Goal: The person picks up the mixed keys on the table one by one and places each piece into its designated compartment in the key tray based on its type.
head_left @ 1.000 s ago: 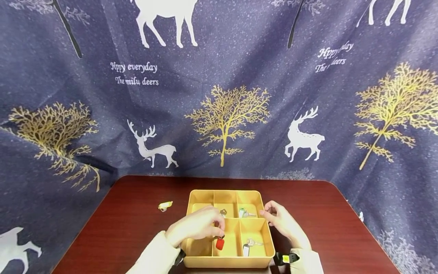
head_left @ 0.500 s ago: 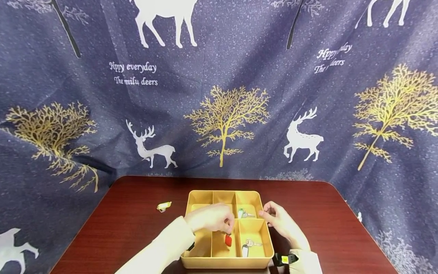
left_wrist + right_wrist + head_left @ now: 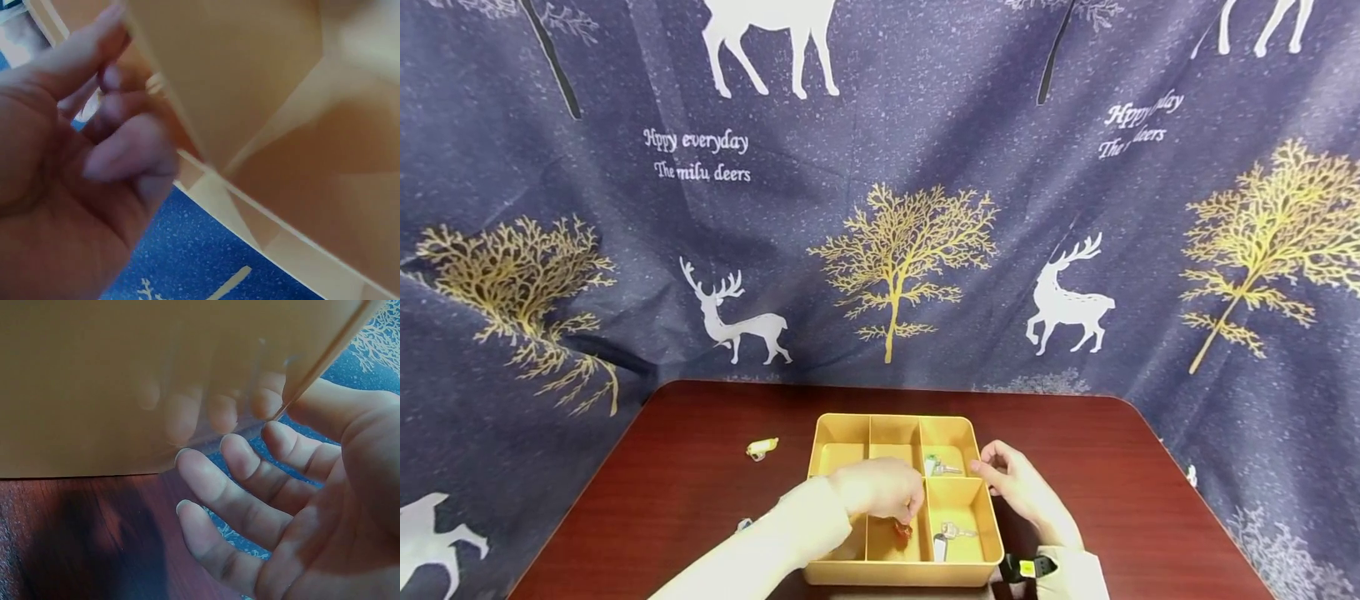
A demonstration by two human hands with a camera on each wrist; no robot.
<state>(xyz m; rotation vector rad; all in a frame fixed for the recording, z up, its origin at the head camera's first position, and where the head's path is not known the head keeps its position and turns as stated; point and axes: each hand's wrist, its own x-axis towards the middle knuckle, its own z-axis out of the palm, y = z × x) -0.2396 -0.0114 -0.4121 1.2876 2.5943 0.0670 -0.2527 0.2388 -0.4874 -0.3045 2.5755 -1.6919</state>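
Observation:
A yellow divided box (image 3: 902, 573) sits on the table. Over its front middle compartment my left hand (image 3: 883, 490) points down, fingertips pinching a key tag (image 3: 902, 530), red and slightly blurred, low inside. Curled fingers of the left hand (image 3: 119, 137) show beside a divider in the left wrist view; the tag is not distinguishable there. At the box's right side, my right hand (image 3: 1015, 477) holds the rim, thumb over the edge. The right wrist view has the right hand's fingers (image 3: 203, 478) loosely bent along the outer wall (image 3: 94, 387).
Keys with a green-and-white tag (image 3: 942, 467) lie in the back right compartment. Another key with a dark-and-white tag (image 3: 947, 536) is in the front right one. Left of the box are a yellow-tagged key (image 3: 762, 448) and a small item (image 3: 744, 524) beside the left sleeve.
My left hand has carried the red key tag rightward and lowered it deeper into the front middle compartment. A small item on the table has come into view beside the left sleeve. The right hand stays put.

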